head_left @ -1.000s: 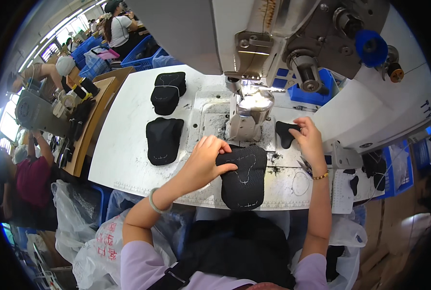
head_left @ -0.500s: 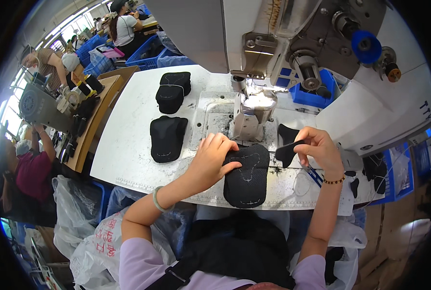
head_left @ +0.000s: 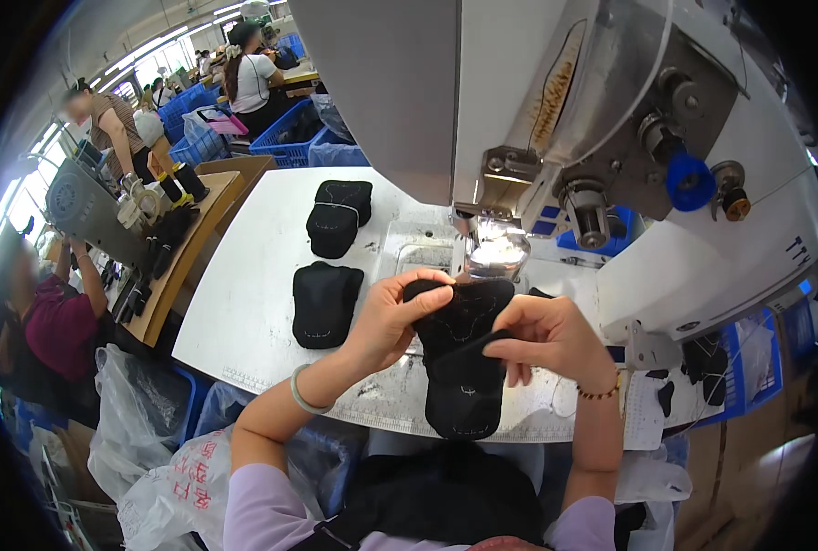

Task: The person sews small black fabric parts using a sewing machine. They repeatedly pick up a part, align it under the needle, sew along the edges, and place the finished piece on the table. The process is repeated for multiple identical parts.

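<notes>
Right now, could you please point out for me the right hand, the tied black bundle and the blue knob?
Right hand (head_left: 560, 338): head view, on the back of the hand.
Tied black bundle (head_left: 332, 231): head view, on its front, below the tie.
Blue knob (head_left: 690, 183): head view, on its round face.

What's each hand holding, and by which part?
Left hand: a black fabric piece with pale markings, by its upper left corner. Right hand: a small flat black piece, by its right end.

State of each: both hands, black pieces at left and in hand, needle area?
Left hand, pinching
Right hand, pinching
Marked black piece, held at its upper edge, partly covered
Small black piece, held across it
Far-left bundle, banded
Near-left black piece, unbanded, lying flat
Needle area, brightly lit
</notes>
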Motion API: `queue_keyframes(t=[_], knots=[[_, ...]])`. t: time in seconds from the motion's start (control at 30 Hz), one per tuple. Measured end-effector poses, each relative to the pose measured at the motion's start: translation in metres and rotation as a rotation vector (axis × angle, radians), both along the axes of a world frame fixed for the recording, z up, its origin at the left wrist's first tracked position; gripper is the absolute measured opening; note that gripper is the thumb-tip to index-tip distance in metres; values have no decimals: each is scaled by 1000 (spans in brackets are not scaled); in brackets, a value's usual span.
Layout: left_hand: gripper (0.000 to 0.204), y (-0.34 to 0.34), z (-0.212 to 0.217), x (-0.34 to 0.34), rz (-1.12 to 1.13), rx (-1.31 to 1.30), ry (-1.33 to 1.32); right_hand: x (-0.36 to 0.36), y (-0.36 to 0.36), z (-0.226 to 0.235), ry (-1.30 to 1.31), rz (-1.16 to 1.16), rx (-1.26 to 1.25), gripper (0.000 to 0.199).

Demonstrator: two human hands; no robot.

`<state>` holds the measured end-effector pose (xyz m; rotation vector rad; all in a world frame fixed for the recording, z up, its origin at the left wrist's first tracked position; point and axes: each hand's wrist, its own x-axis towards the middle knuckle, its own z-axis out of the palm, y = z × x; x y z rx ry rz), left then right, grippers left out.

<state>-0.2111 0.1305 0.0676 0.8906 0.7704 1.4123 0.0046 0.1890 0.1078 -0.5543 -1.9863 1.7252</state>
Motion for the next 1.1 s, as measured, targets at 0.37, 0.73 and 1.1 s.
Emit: queue_keyframes(t=[0.37, 0.73, 1.1], knots=[[38, 12, -7, -2, -165, -64, -94, -31, -6, -33, 152, -522, 281, 13], [26, 6, -14, 10, -5, 96, 204, -37, -10, -40, 274, -597, 174, 18], [24, 7, -17, 14, 141, 52, 261, -40, -11, -40, 258, -588, 130, 16]])
